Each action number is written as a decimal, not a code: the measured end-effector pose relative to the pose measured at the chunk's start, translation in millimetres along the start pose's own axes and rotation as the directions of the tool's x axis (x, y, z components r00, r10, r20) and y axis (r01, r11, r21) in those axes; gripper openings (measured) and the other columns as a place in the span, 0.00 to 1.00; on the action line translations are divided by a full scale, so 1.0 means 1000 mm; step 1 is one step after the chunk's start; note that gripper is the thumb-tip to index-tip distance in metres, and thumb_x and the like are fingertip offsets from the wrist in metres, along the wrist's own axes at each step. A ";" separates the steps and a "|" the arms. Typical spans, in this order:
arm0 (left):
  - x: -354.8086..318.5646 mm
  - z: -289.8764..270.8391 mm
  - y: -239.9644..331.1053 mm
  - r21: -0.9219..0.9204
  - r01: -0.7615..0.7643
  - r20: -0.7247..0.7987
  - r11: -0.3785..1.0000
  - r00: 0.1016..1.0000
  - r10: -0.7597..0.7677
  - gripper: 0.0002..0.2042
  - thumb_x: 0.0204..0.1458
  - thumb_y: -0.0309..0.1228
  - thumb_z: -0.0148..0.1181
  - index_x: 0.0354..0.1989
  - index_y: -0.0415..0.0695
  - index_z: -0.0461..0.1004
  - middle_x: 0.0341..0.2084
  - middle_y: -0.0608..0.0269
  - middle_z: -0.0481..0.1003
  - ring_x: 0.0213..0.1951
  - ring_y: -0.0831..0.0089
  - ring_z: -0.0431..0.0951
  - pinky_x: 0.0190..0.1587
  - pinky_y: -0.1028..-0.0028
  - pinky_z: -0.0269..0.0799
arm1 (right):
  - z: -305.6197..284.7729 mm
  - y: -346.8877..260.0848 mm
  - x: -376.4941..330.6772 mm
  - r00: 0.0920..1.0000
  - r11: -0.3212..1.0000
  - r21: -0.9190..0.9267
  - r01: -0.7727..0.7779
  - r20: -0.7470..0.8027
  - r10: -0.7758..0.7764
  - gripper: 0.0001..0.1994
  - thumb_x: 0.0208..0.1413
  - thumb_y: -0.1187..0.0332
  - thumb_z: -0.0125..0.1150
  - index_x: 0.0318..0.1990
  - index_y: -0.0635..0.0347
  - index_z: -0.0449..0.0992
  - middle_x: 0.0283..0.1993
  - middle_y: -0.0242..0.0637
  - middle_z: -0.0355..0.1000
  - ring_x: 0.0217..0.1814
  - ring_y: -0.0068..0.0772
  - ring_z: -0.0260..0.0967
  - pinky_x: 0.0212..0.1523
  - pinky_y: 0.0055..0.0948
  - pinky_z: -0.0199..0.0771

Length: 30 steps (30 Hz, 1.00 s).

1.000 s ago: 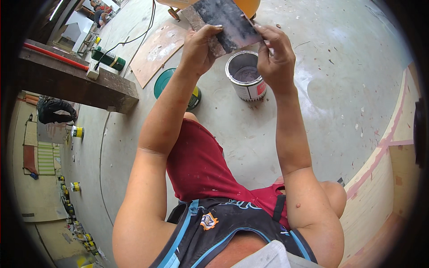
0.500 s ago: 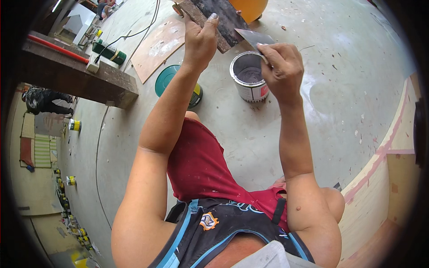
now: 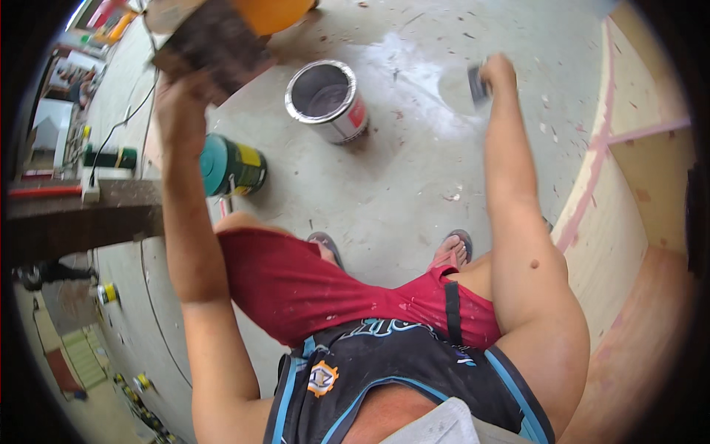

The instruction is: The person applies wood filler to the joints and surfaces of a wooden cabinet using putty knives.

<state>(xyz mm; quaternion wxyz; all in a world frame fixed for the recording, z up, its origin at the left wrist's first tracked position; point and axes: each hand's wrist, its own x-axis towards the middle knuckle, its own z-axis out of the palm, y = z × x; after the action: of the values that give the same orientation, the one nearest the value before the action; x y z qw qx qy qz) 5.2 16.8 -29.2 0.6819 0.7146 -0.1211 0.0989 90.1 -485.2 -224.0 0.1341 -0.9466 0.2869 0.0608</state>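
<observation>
My left hand (image 3: 183,100), a little blurred, is closed around the edge of a flat, dark-smeared board (image 3: 214,48) at the upper left. My right hand (image 3: 500,72) reaches out at the upper right, its fingers closed on a flat scraper (image 3: 478,84) whose blade points down and left. Between the two hands an open metal can (image 3: 345,124) stands on the floor, with greyish paste inside. Beside my left forearm is a green can (image 3: 248,167) with a yellow label and a teal lid.
A pale wooden panel structure (image 3: 629,185) with pinkish seams curves along the right. At the left, a dark beam (image 3: 118,211) carries a red pipe (image 3: 44,192). An orange rounded object (image 3: 274,15) stands beyond the board. White powdery patches (image 3: 399,66) mark the concrete floor.
My right hand has swung right with the scraper, away from the board and the metal can. My left hand and the board sit further left in view. The whole view has shifted right.
</observation>
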 end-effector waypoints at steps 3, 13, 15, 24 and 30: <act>-0.001 -0.023 0.004 -0.370 -0.076 -0.208 0.926 0.978 -0.003 0.15 0.45 0.31 0.56 0.42 0.39 0.67 0.27 0.61 0.69 0.31 0.71 0.70 0.34 0.69 0.64 | 0.062 0.059 -0.021 0.990 0.907 0.414 -0.082 -0.069 0.121 0.18 0.34 0.67 0.59 0.38 0.65 0.76 0.42 0.52 0.72 0.48 0.47 0.70 0.47 0.35 0.69; -0.035 -0.114 -0.023 -0.459 0.753 0.703 0.471 0.632 -0.326 0.11 0.57 0.38 0.40 0.36 0.43 0.63 0.24 0.64 0.62 0.23 0.77 0.60 0.23 0.77 0.58 | -0.135 -0.034 -0.115 0.799 0.738 0.408 0.537 -0.526 -0.291 0.20 0.50 0.59 0.58 0.47 0.59 0.66 0.31 0.40 0.71 0.24 0.28 0.68 0.22 0.35 0.74; -0.048 -0.077 -0.034 -0.470 0.766 0.669 0.439 0.634 -0.388 0.11 0.57 0.38 0.41 0.36 0.43 0.63 0.24 0.64 0.62 0.23 0.77 0.60 0.23 0.78 0.58 | -0.113 -0.029 -0.124 0.827 0.749 0.416 0.516 -0.471 -0.307 0.19 0.51 0.59 0.58 0.47 0.59 0.66 0.31 0.40 0.71 0.24 0.28 0.68 0.22 0.35 0.74; -0.088 -0.124 0.013 -0.410 0.706 0.349 0.577 0.706 -0.616 0.13 0.57 0.39 0.41 0.38 0.42 0.64 0.24 0.64 0.63 0.22 0.78 0.60 0.22 0.79 0.59 | -0.057 -0.068 -0.164 0.856 0.552 0.663 0.505 -0.306 -0.416 0.16 0.53 0.61 0.55 0.45 0.60 0.66 0.28 0.37 0.69 0.22 0.25 0.66 0.20 0.31 0.73; -0.030 -0.101 0.044 -0.331 0.355 0.225 0.875 0.930 -0.292 0.14 0.57 0.40 0.41 0.40 0.42 0.64 0.24 0.65 0.63 0.21 0.79 0.60 0.22 0.80 0.59 | -0.114 -0.119 -0.138 0.665 0.248 0.624 0.741 -0.634 -0.394 0.14 0.55 0.63 0.53 0.44 0.60 0.66 0.26 0.35 0.68 0.21 0.24 0.65 0.20 0.28 0.72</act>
<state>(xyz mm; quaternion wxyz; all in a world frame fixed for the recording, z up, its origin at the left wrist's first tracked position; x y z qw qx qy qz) -34.3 117.3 9.0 0.7969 0.5910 -0.0729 -0.1016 46.7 -349.8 -62.0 0.5385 -0.7795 -0.0744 -0.3111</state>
